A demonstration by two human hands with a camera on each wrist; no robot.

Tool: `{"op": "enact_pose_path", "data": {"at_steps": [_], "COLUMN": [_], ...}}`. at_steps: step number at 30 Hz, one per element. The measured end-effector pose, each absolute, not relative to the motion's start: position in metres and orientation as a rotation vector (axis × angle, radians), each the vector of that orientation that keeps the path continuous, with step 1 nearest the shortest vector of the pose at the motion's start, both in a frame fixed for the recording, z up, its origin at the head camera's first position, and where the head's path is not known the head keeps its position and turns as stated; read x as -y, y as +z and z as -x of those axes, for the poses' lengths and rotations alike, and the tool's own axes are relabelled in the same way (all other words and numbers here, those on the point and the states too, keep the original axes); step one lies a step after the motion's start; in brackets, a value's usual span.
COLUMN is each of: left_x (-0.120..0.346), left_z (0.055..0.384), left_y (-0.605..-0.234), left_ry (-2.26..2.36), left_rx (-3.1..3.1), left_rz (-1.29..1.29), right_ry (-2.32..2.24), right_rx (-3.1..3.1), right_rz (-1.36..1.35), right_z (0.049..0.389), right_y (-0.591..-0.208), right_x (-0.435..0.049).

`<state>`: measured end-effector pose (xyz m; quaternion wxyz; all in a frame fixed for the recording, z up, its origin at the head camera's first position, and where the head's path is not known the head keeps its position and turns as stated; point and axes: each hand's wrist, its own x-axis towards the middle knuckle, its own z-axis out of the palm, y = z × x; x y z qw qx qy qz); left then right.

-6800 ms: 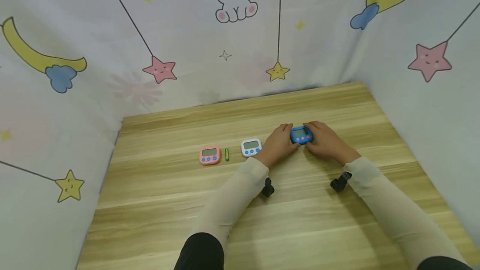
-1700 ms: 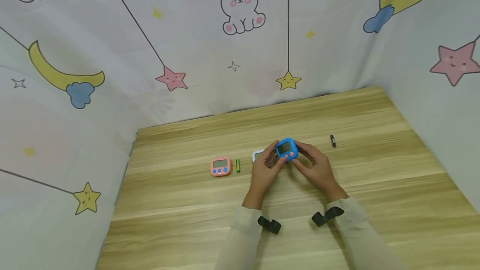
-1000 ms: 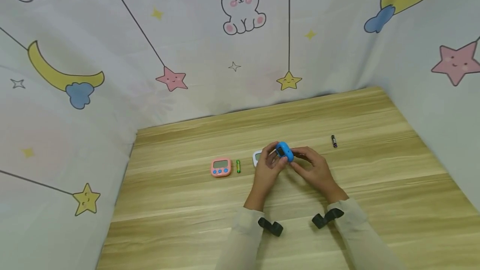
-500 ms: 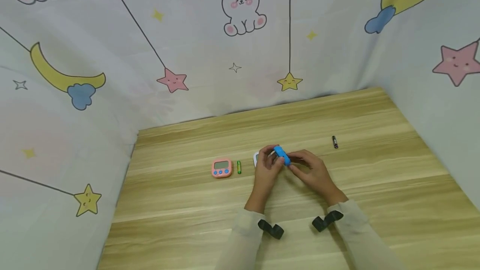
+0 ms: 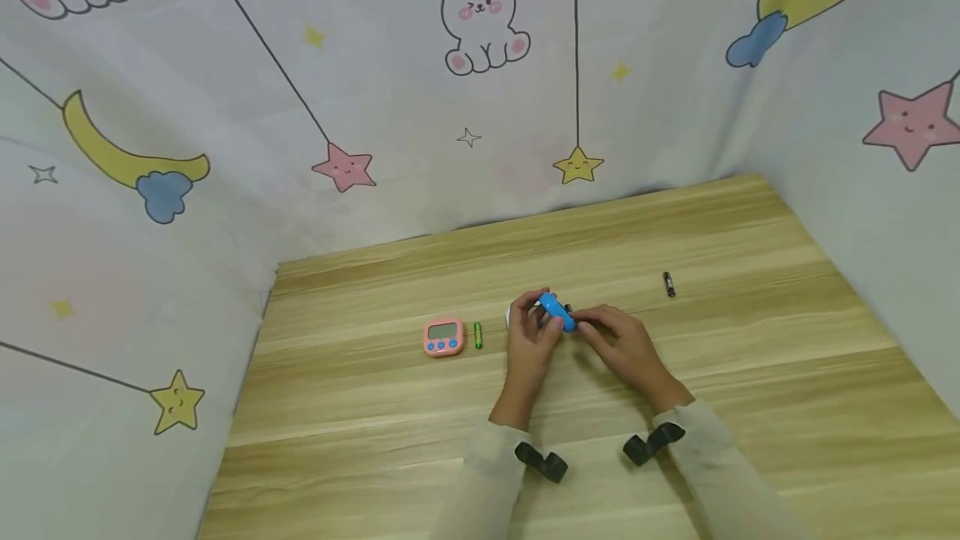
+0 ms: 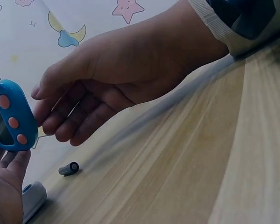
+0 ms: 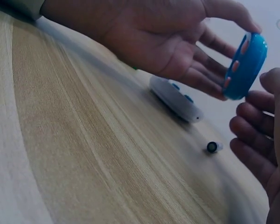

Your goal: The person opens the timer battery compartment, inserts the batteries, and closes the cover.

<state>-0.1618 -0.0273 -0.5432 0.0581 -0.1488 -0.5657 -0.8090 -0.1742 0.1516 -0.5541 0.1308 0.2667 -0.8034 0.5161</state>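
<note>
In the head view my left hand (image 5: 529, 348) holds a blue digital kitchen timer (image 5: 556, 312) edge-on above the table. The left thumb is on its near side, the fingers on its far side. Its screen and pink buttons face away from the right hand. My right hand (image 5: 626, 352) is at the timer's back edge, thumb and index fingertips right by the casing and the other fingers loosely bent. The left wrist view shows the blue timer's (image 6: 14, 115) buttons and the right fingertips beside it. A white timer (image 7: 176, 99) on the table is mostly hidden behind the left hand.
A pink timer (image 5: 443, 337) lies at left, a green battery (image 5: 477, 335) beside it. One dark battery (image 5: 669, 284) lies to the right; another small battery (image 7: 213, 147) rests near the white timer. A printed curtain (image 5: 405, 90) backs the wooden table (image 5: 360, 432).
The blue timer, earlier on the table between both hands, was lifted and moved left, then turned edge-on, screen away from the right hand. The right hand shifted from gripping its side to its back edge.
</note>
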Motion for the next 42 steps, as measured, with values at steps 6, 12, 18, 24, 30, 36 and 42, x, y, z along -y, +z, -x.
{"op": "enact_pose_path", "data": {"at_steps": [6,12,18,24,30,36,42], "left_x": [0.028,0.026,0.027,0.027,0.028,0.027,0.027], "left_z": [0.161,0.159,0.157,0.151,0.148,0.145,0.147], "left_y": [-0.545,-0.543,-0.539,-0.524,-0.52,-0.518,-0.516], "left_ry": [-2.416,-2.424,-2.376,-2.386,-2.343,-2.273,-2.185], "left_rx": [1.7,1.665,1.781,1.722,1.697,1.824,1.972], "left_rz": [0.494,0.534,0.553,0.638,0.63,0.55,0.515], "right_ry": [1.507,1.55,1.68,1.914,2.296,2.48,2.47], "right_rx": [2.385,2.393,2.381,2.324,2.266,2.122,2.074], "right_rz": [-0.749,-0.72,-0.728,-0.665,-0.44,-0.168,-0.118], "right_z": [0.172,0.17,0.169,0.166,0.164,0.166,0.172], "right_y": [-0.553,-0.55,-0.551,-0.548,-0.54,-0.542,-0.539], "right_x": [-0.15,-0.149,-0.15,-0.146,-0.136,-0.132,-0.127]}}
